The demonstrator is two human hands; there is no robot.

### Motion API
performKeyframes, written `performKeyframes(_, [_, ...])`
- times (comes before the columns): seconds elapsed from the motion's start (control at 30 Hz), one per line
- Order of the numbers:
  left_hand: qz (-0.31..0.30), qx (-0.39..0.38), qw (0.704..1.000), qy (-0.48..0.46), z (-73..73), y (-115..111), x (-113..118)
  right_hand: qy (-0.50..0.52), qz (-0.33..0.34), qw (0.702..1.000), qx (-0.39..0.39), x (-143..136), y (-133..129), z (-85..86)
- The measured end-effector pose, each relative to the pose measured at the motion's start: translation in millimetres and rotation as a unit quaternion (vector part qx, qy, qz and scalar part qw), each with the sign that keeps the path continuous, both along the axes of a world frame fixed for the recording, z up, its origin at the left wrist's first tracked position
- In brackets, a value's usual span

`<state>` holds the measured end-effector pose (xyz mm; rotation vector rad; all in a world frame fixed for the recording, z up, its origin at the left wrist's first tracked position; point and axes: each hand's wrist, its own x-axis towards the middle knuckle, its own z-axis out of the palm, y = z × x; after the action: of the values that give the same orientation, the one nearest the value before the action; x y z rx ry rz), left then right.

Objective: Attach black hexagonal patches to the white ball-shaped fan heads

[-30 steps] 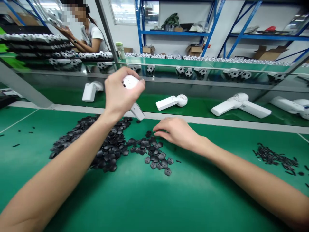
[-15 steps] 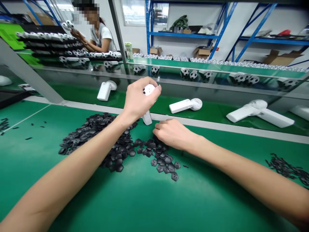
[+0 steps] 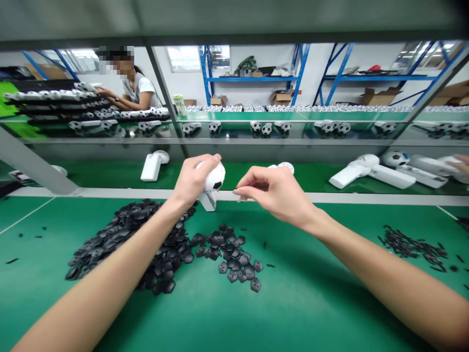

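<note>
Black trays [image 3: 40, 104] stand stacked at the far left, each layer carrying a row of white pieces with football-patterned heads; a co-worker [image 3: 141, 98] sits beside them with raised hands. Open cardboard boxes [image 3: 379, 98] stand in the background, their flaps up and their insides hidden from here. A blue rack [image 3: 252, 78] holds a dark green cloth bundle [image 3: 247, 65] and other small goods

The person's left forearm slants up from the lower left corner, and the left hand [image 3: 194, 180] curls over from above, thumb and fingers wrapped round the ball head of a white unit [image 3: 219, 174]. That unit is held above the near edge of the green tabletop's white rail [image 3: 348, 198], its handle pointing down and one black patch showing on the ball, towards the right hand [image 3: 274, 193]. The right forearm comes in from the lower right; thumb and forefinger are pinched narrow on a small dark piece [image 3: 235, 190], too small to make out its shape, just apart from the ball

Below the hands, loose on the green tabletop [image 3: 227, 322], lie a large heap of black pentagons [image 3: 117, 232], a smaller scatter [image 3: 234, 259] beside it, and thin black strips [image 3: 414, 244] further right
</note>
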<state>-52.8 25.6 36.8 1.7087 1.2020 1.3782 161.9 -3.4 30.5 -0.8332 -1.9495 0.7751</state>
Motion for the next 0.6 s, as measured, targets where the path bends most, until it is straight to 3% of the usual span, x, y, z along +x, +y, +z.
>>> performKeyframes(0.13, [0.038, 0.18, 0.983, -0.011, -14.1, -8, 8, 0.178, 0.037, 0.974, -0.135, 0, -7, 7.1])
performKeyframes(0.27, [0.025, 0.327, 0.945, 0.012, -26.3, -10, 8, 0.231, 0.055, 0.957, -0.164, -11, -12, 4.2])
performKeyframes(0.43, [-0.008, 0.406, 0.914, 0.006, -29.3, -14, 9, 0.224, 0.068, 0.956, -0.177, -19, -20, -1.2])
performKeyframes(0.6, [-0.045, 0.416, 0.908, 0.019, -23.3, -19, 10, 0.213, 0.098, 0.946, -0.225, -16, -22, 5.0])
